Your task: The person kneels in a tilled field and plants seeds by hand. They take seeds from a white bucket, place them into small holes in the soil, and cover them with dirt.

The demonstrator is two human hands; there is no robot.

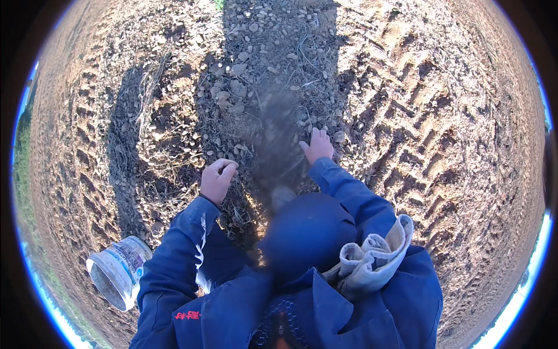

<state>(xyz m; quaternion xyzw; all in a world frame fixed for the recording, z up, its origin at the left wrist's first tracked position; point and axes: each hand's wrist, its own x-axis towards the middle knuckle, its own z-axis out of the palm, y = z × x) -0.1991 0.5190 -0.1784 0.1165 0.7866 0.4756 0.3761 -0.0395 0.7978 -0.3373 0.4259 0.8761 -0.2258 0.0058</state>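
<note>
My left hand (218, 180) is held above the soil left of centre, its thumb and fingers curled together. Whether something small is pinched in it cannot be told. My right hand (318, 146) reaches down at the shaded ground, thumb apart from the fingers, with nothing visible in it. Small pale lumps (272, 70), probably peanut pods or stones, lie scattered over the dark soil strip (279, 39) before me. Dry stalks (307, 48) and clods (238, 70) are mixed among them. A blurred grey smear hides part of the ground between my hands.
A white plastic bucket (120, 270) with printed writing stands tilted or lies at my left, its mouth facing me. A rolled pale cloth (377, 261) rests against my right upper arm or shoulder. Tyre-tread ridges (414, 113) mark the soil at right. Green growth (22, 161) edges the far left.
</note>
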